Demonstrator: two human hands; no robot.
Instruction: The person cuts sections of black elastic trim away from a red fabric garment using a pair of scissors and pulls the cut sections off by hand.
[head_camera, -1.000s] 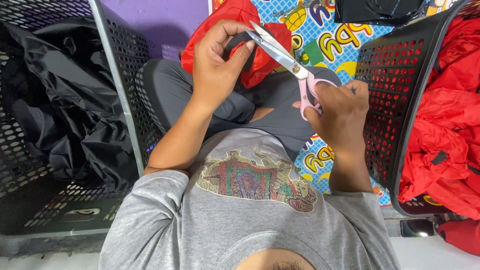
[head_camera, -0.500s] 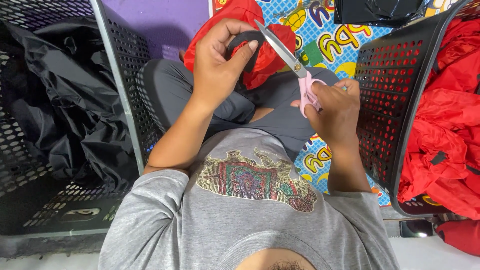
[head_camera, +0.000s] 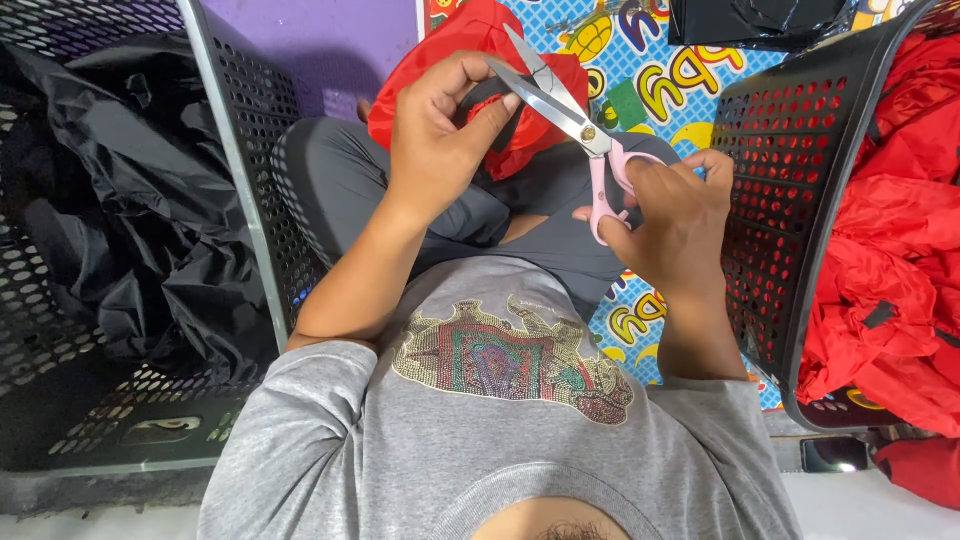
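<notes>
Shirt (head_camera: 500, 440), grey with a beaded emblem on the chest: nearest item, yours. Trousers (head_camera: 340, 185), grey, legs crossed on a bright printed mat (head_camera: 640, 90).

Right hand (head_camera: 665, 215): your fingers are closed through the pink loops of the scissors (head_camera: 575, 110), blades parted in a narrow V and pointing up and left.

Left hand (head_camera: 435, 135): curled shut, your thumb and fingers pinch a black strap (head_camera: 480, 95) of the red fabric piece (head_camera: 470, 50), which hangs just beyond your knuckles, touching the blades' tips.

Left basket (head_camera: 230, 170): black, perforated, holding crumpled black fabric (head_camera: 130, 220).

Right basket (head_camera: 780, 200): black, perforated, tilted, holding red fabric (head_camera: 890, 270).

Farthest: black bag (head_camera: 760, 20) at the mat's top edge.
</notes>
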